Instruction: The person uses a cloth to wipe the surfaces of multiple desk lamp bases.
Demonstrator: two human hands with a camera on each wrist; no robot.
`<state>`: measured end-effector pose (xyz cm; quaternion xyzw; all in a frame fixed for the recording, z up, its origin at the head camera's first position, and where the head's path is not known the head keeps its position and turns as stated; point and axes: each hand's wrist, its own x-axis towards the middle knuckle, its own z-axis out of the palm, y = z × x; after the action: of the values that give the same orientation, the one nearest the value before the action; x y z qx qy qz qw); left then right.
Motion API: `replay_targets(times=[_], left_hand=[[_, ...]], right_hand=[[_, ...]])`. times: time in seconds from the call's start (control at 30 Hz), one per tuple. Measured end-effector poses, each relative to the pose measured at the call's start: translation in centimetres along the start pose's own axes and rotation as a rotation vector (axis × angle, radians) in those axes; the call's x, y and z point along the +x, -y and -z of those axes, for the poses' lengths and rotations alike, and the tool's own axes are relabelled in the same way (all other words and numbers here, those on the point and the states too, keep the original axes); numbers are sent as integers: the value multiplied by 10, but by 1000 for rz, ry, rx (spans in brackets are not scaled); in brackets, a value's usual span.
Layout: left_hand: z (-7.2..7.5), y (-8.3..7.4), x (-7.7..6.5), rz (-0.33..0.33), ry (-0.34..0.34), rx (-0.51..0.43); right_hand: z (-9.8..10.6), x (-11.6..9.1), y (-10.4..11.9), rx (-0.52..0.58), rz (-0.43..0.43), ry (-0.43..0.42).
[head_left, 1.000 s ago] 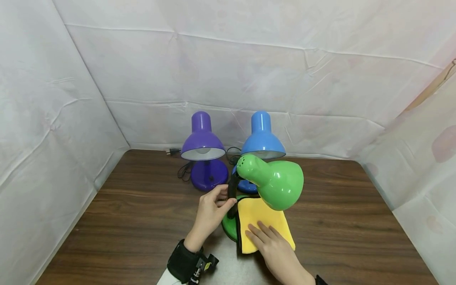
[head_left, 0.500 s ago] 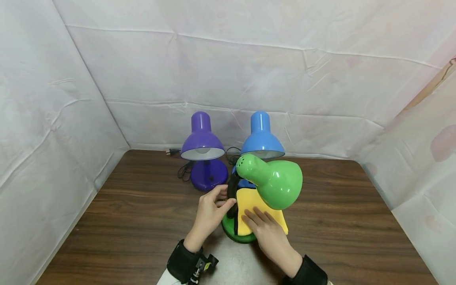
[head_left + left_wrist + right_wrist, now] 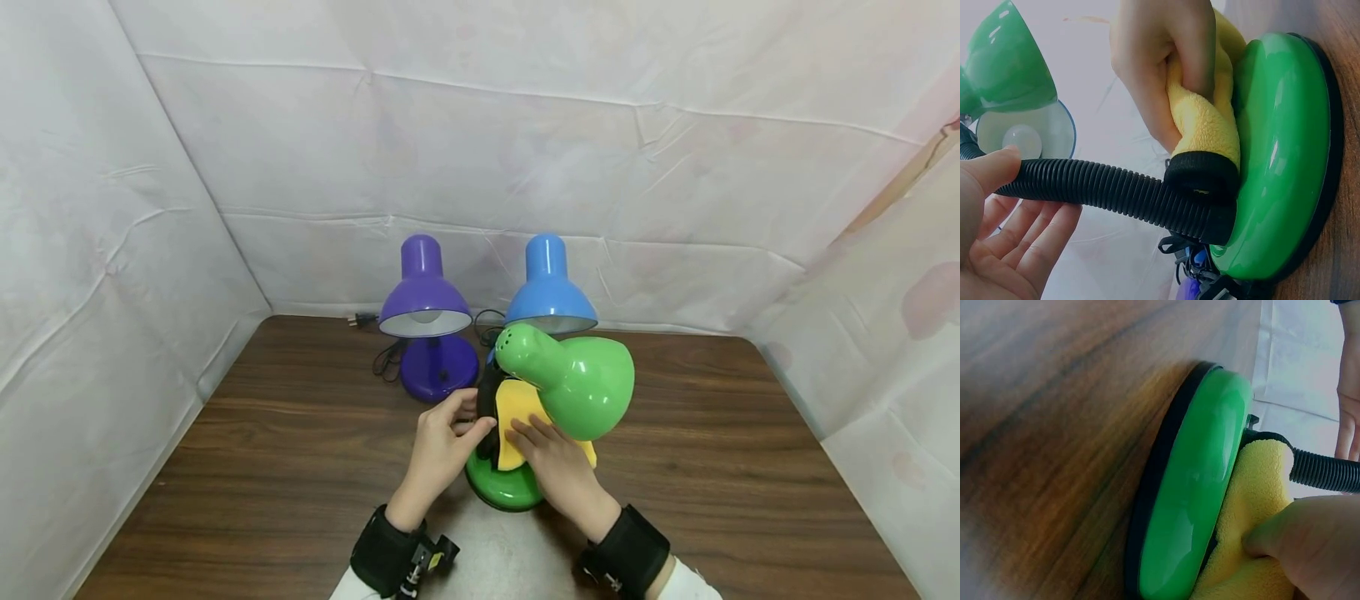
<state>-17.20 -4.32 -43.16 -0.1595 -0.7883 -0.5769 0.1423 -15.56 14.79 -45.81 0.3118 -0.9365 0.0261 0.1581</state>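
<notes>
A green desk lamp stands in front, its shade tipped to the right. My left hand holds its black ribbed gooseneck, thumb on one side and fingers on the other in the left wrist view. A yellow cloth with black edging lies over the lamp's round green base. My right hand grips the cloth, which is bunched between thumb and fingers in the left wrist view. In the right wrist view the thumb presses into the cloth beside the base. The shade hides part of the cloth from above.
Behind stand a purple desk lamp and a blue desk lamp, with black cords and a plug beside them. The brown wooden table ends at white cloth walls at the back and sides.
My right hand has moved forward with the yellow cloth, up the green base toward the gooseneck. The base's front now shows, and the cloth is more bunched. My left hand stays put.
</notes>
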Motion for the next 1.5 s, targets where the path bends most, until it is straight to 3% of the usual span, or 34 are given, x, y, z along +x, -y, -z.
replay_targets(times=[0.3,0.5,0.93,1.03,1.17,1.27,1.5], left_hand=[[0,1,1,11,0,9],[0,0,2,24,11,-3],[-2,0,4,34,30,-30],[0,-13,4,53,23,-23],[0,-13,6,74,18,-30],[-3,1,8,50,14,-30],[0,0,8,3,17,11]], right_hand=[[2,1,1,-22,-5,40],[5,-9,4,-14,-3,61],[12,-37,18,-32,27,-41],[10,-39,17,-34,41,-66],[9,-37,12,-8,71,-119],[9,-35,7,18,90,-157],[10,-34,0,75,98,-198]])
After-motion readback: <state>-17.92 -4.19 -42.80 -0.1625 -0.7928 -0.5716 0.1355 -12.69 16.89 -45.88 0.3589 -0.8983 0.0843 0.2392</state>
